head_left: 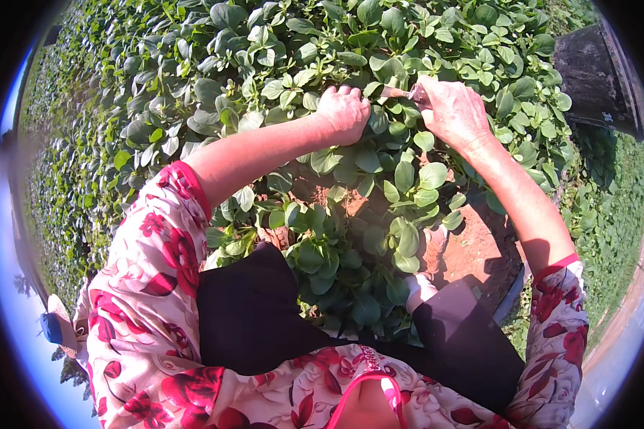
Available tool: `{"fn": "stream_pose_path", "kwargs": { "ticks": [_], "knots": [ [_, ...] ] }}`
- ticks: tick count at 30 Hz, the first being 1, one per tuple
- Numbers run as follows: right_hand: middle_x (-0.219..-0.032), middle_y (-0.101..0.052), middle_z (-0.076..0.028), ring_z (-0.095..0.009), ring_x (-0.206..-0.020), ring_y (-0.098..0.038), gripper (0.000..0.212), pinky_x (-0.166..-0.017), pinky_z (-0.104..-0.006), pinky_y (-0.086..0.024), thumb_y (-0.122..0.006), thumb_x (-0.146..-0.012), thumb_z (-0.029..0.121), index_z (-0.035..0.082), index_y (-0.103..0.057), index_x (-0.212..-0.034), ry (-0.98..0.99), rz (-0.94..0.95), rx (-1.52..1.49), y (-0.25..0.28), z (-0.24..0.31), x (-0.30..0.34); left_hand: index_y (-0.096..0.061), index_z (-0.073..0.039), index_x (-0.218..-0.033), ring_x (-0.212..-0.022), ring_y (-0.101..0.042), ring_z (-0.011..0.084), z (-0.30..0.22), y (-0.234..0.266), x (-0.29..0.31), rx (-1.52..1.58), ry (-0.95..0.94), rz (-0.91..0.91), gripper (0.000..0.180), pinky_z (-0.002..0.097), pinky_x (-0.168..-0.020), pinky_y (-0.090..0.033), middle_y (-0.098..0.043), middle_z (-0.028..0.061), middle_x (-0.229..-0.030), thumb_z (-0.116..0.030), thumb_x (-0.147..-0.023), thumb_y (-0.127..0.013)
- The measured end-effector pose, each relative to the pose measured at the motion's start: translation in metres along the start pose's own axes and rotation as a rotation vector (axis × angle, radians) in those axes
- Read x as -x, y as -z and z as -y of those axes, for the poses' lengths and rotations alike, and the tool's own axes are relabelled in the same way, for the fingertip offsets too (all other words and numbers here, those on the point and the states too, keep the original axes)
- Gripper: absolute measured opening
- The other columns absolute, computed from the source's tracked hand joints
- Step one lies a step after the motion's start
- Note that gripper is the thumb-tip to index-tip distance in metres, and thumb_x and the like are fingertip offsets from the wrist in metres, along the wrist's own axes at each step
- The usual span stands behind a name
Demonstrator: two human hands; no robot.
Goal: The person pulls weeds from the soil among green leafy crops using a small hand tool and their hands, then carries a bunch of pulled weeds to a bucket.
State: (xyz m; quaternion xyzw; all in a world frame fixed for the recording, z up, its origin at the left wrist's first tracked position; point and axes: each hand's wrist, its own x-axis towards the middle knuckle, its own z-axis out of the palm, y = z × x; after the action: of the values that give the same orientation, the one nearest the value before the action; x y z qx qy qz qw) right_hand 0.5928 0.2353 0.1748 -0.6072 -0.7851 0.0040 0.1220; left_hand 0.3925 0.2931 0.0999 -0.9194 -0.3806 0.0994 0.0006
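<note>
Small bladed tool points left from the right hand's grip.
Its long axis runs nearly sideways, rear end held there; beyond its tip, the left hand's grip curls among leafy plants, contents hidden.

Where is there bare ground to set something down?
Widest: the soil between the plants, right forearm and right leg. A small gap shows among plants below the left hand. Leaves crowd both that hand and the right hand.
</note>
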Motion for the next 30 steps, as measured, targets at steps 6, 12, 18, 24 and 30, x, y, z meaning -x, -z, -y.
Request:
{"fn": "stream_pose_path", "kwargs": {
  "ticks": [6,12,18,24,30],
  "knots": [
    [-0.073,-0.066,-0.011,-0.033,-0.070,-0.065,0.013,-0.063,-0.0415,-0.051,-0.064,-0.079,0.013,0.008,-0.059,-0.089,-0.060,0.024,-0.214,-0.020,-0.014,-0.009,-0.061,-0.001,-0.104,-0.105,-0.053,0.0316,-0.014,-0.037,0.054,0.059,-0.117,-0.031,0.032,0.0460,-0.084,-0.044,-0.054,0.0186,-0.107,-0.023,-0.083,-0.050],
    [-0.075,-0.064,-0.011,-0.031,-0.071,-0.064,0.013,-0.063,-0.0415,-0.051,-0.062,-0.073,0.005,0.008,-0.058,-0.085,0.031,0.130,-0.334,-0.033,-0.002,0.003,-0.064,-0.004,-0.100,-0.101,-0.060,0.0314,-0.012,0.014,0.012,0.208,-0.050,0.151,0.029,0.0441,-0.087,-0.046,-0.062,0.0179,-0.103,-0.020,-0.077,-0.057],
    [-0.075,-0.062,-0.010,-0.030,-0.072,-0.064,0.014,-0.062,-0.0415,-0.051,-0.060,-0.073,0.007,0.010,-0.057,-0.085,0.167,0.090,-0.234,-0.039,0.008,0.009,-0.068,-0.007,-0.105,-0.077,-0.068,0.0247,0.039,0.038,-0.063,0.590,0.139,0.066,0.028,0.0344,-0.069,-0.055,-0.069,0.0125,-0.085,-0.019,-0.082,-0.058],
    [-0.074,-0.067,-0.012,-0.032,-0.070,-0.066,0.011,-0.063,-0.0414,-0.053,-0.062,-0.082,0.016,0.015,-0.064,-0.093,-0.019,-0.027,-0.345,-0.039,0.017,-0.015,-0.063,-0.006,-0.094,-0.088,-0.065,0.0346,0.092,-0.079,-0.041,0.126,0.057,0.024,0.022,0.0482,-0.077,-0.050,-0.066,0.0167,-0.096,-0.019,-0.079,-0.054],
    [-0.073,-0.064,-0.017,-0.035,-0.070,-0.064,0.013,-0.063,-0.0405,-0.051,-0.064,-0.079,0.013,0.003,-0.059,-0.087,-0.022,0.182,-0.428,-0.050,0.016,-0.009,-0.060,-0.008,-0.102,-0.098,-0.061,0.0341,0.085,-0.073,0.001,0.335,0.119,0.011,0.046,0.0458,-0.083,-0.048,-0.063,0.0166,-0.101,-0.043,-0.073,-0.068]
  ]
}}
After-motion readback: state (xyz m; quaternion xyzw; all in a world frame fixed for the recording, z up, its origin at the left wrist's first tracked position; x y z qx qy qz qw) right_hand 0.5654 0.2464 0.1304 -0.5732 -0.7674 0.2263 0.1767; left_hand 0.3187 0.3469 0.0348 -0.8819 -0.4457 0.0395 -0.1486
